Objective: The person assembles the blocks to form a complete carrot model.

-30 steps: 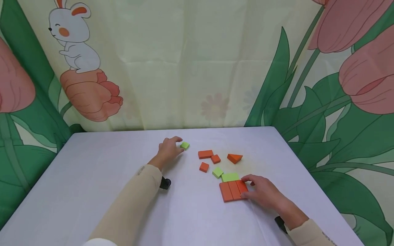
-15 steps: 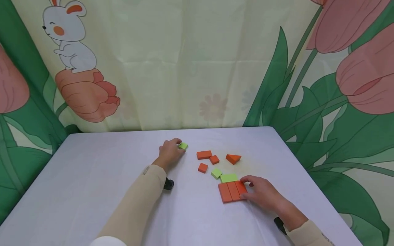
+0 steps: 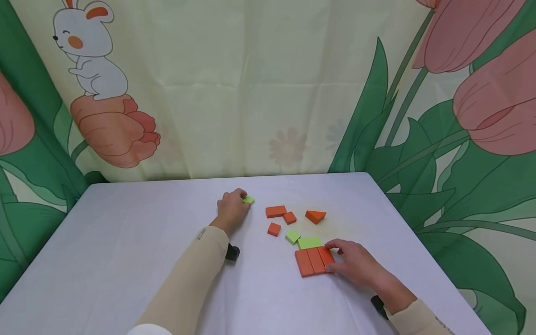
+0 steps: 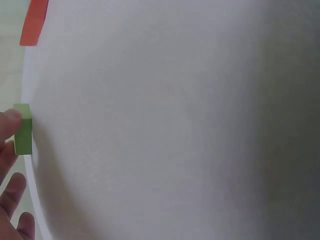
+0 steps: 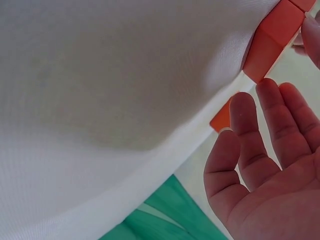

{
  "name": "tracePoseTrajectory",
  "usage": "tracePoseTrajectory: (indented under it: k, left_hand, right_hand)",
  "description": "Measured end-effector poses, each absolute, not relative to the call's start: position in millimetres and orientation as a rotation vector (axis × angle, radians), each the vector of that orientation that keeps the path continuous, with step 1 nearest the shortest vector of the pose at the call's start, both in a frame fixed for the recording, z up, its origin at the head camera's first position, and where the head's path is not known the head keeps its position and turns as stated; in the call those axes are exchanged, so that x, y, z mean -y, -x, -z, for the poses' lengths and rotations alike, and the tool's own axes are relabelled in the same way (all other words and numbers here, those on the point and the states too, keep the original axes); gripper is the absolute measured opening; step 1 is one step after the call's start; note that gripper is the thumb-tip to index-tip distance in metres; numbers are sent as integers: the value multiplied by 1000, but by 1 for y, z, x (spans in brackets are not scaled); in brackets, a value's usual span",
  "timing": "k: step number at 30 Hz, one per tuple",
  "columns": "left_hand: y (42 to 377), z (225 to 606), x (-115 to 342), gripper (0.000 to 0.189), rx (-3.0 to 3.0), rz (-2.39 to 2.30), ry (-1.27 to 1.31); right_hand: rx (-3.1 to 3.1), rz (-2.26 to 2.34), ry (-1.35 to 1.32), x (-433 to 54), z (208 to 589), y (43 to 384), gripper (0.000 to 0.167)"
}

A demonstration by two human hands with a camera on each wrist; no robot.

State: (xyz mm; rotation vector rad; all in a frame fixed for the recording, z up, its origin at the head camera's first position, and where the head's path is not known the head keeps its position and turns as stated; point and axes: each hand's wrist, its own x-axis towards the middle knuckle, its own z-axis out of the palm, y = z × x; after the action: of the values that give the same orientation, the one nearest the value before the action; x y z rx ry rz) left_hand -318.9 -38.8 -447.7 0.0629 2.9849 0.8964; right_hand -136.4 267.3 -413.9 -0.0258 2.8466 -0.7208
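My left hand [image 3: 232, 209] pinches a small green toy block [image 3: 249, 200] near the table's far side. In the left wrist view thumb and finger grip this green block [image 4: 24, 137] at the left edge. Nearer the front, three long orange-red blocks [image 3: 310, 261] lie side by side in a row. My right hand [image 3: 356, 262] spans the rightmost of them, index finger at its far end and thumb at its near end. In the right wrist view the other fingers [image 5: 272, 120] stand loose beside the orange-red block [image 5: 270, 42]. A green rectangular block [image 3: 310, 243] lies against the row's far side.
Behind the row lie a green square block [image 3: 292, 237], two small orange-red blocks [image 3: 289, 217], a longer orange-red block [image 3: 275, 211] and an orange triangular block [image 3: 316, 217]. The white-covered table [image 3: 146, 242] ends at a printed curtain [image 3: 209, 93].
My left fingers have closed around the green block at the back, and it looks tilted lower in their pinch. The right hand stays at the row. The whole view has shifted slightly left.
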Motion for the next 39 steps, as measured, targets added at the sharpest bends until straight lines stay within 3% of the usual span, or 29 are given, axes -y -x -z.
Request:
tracePoseTrajectory:
  k: [20,39]
  left_hand:
    - [308,431,31,32,-2915,-961,-57]
    - [267,411,-34,28,-2679,-1191,-352]
  right_hand:
    - [-2820,759,56,-274,414,135,57]
    - [-2893,703,89,-265,415,133,53]
